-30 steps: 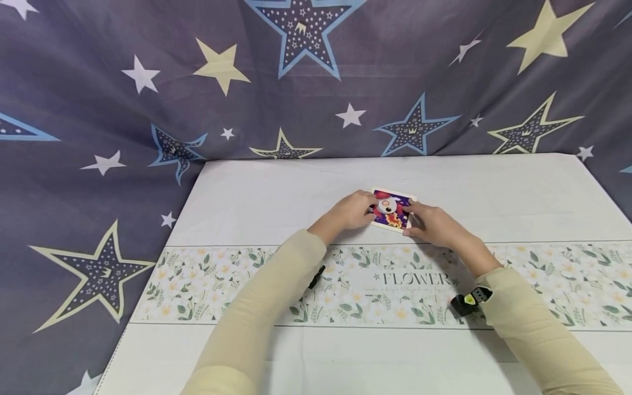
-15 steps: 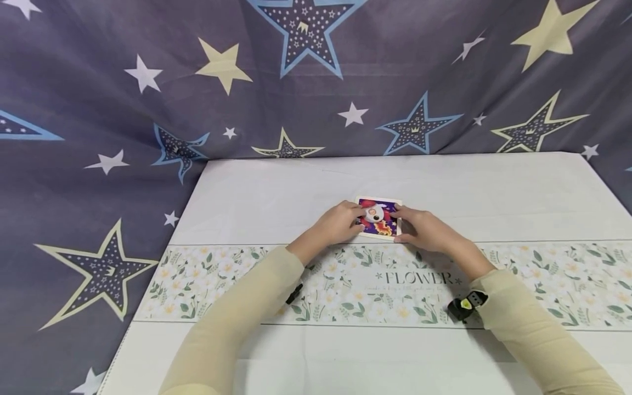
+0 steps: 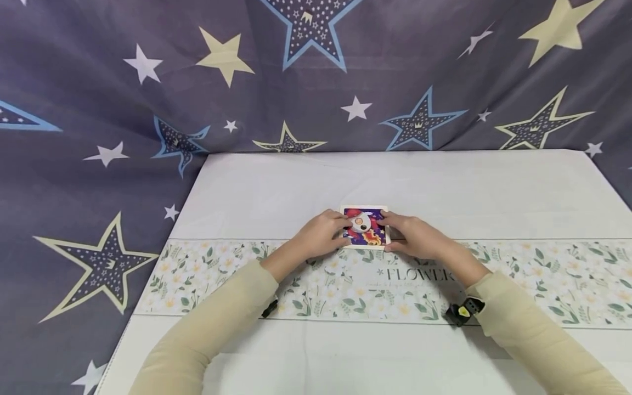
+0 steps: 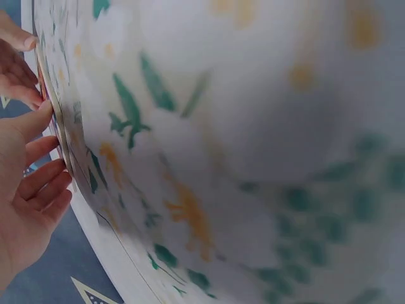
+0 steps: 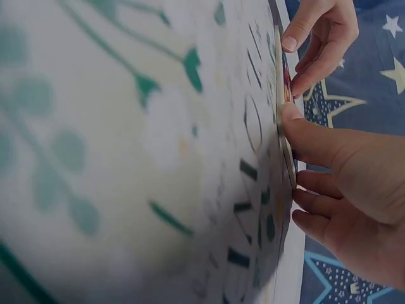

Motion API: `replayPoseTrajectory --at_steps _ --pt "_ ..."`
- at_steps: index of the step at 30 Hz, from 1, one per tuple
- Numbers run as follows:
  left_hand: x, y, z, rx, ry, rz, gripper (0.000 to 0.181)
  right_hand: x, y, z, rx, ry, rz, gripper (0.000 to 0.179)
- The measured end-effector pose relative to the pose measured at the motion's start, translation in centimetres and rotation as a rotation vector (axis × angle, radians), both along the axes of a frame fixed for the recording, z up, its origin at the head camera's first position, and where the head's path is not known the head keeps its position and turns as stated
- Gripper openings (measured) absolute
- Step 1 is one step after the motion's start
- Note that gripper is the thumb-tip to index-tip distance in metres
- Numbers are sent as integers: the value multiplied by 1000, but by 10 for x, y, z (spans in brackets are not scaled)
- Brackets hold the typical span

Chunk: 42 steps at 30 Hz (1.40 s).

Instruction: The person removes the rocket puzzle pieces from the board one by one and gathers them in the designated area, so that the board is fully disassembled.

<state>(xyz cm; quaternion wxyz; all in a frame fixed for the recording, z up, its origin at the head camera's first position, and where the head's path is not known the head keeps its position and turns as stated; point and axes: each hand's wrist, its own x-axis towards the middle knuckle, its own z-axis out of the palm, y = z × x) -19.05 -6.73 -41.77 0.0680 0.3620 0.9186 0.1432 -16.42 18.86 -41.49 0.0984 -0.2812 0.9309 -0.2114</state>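
Note:
A small square picture board (image 3: 365, 235) with a cream border lies in the middle of the table, showing a white figure on purple with red and orange patches. My left hand (image 3: 321, 233) grips its left edge, with fingertips over the picture and the thumb at the near corner. From the opposite side my right hand (image 3: 417, 236) holds the right edge in the same way. The left wrist view shows the board's thin edge (image 4: 61, 133) between thumb and fingers. In the right wrist view, the right thumb presses the near edge (image 5: 286, 142).
The white table cover (image 3: 276, 186) has a floral band (image 3: 345, 296) with the word FLOWER (image 3: 415, 274) across it. A dark star-patterned cloth (image 3: 89, 181) hangs behind the table and on its left. A black wrist camera (image 3: 456, 314) sits below the right sleeve.
Both hands have slid the board left and toward the person, its near edge now at the floral band. It has also turned slightly and sits nearly square to the table.

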Motion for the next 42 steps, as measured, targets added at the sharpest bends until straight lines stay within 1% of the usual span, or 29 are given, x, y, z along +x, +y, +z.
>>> replayPoseTrajectory --at_steps 6,15,18,22,29,34,42 --pt "13 -9 2 25 -1 -8 45 9 -6 -1 -1 12 18 64" --pt "29 -12 4 17 9 -17 47 24 -7 2 15 24 23 65" --pt "33 -12 4 18 15 -19 48 29 -8 3 19 41 30 64" --pt "38 -12 5 16 22 -24 47 35 -7 3 27 58 28 63" --pt "46 -11 3 9 39 -38 45 42 -6 2 43 58 14 64" --pt "51 -11 3 4 51 -36 46 47 -6 1 35 62 25 65" --pt "58 -11 5 1 43 -39 45 52 -5 1 21 59 51 66"
